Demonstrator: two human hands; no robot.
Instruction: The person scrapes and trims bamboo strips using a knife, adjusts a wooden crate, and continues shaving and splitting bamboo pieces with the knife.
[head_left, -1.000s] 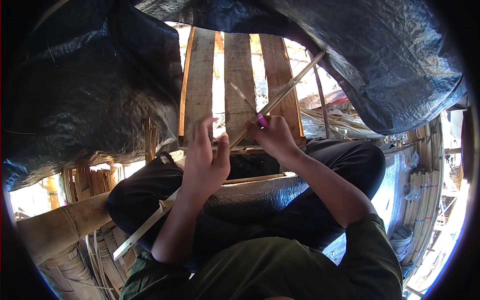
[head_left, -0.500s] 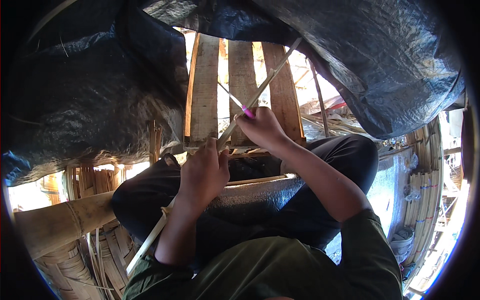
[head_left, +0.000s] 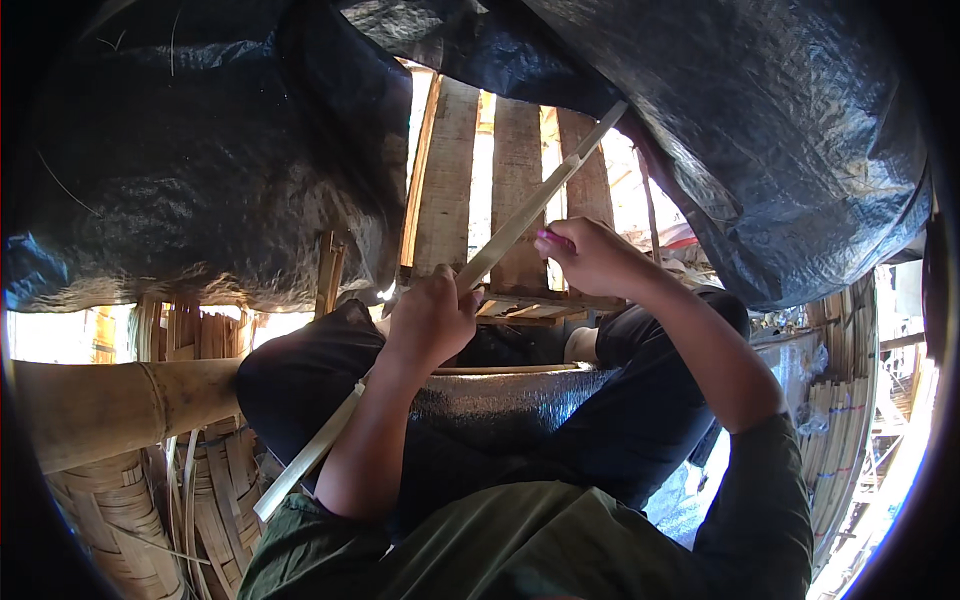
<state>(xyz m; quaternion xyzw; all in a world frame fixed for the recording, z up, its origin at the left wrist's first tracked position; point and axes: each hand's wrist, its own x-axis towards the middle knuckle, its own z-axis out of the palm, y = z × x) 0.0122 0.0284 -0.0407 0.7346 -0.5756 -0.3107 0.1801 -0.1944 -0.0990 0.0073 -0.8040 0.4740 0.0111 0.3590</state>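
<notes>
My left hand is closed around a long, pale bamboo strip. The strip slants from beside my left forearm up to the far right, with a raised node along its upper part. Just right of the strip and apart from it, my right hand grips a small knife by its pink-purple handle. The knife's blade cannot be made out now. Below my hands, a silvery padded sheet lies between my bent legs.
Wooden slats stand ahead of me, with dark plastic sheeting hanging on both sides. A thick bamboo pole lies at left above woven bamboo. Bundled bamboo strips stand at right.
My right hand has moved right, away from the strip, with the knife. The blade seen crossing the strip before no longer shows. The view has shifted slightly.
</notes>
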